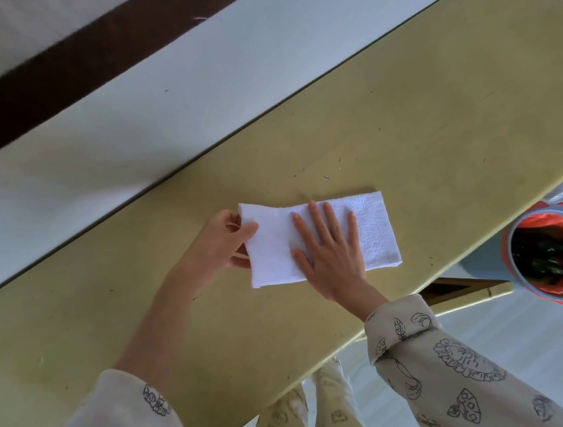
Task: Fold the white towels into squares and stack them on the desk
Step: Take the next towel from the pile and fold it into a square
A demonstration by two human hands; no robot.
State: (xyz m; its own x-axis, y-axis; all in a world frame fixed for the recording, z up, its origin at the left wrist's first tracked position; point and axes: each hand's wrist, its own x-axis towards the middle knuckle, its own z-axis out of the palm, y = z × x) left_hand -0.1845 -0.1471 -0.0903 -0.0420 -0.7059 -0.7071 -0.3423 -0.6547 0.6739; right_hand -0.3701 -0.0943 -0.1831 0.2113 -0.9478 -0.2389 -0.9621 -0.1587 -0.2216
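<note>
Towel (pixel 374 225), white and nubbly like terry cloth, lies folded into a long rectangle near the middle of the desk (pixel 401 115). Her right hand (pixel 328 250) lies flat on top of it, palm down, fingers straight and slightly spread, pointing away from her toward the far edge. The left hand (pixel 222 241) has the towel's left end pinched, thumb on top of the cloth and fingers curled beneath that edge, with the forearm bare and the sleeve pushed up near the elbow. Both sleeves are pale fabric printed with dark line drawings.

The desk top is a dull yellow-green, smooth but scuffed and speckled with small marks, with a rounded corner at the far right. Off its right side stands a round grey bin (pixel 552 252) lined with a crinkled red bag.
</note>
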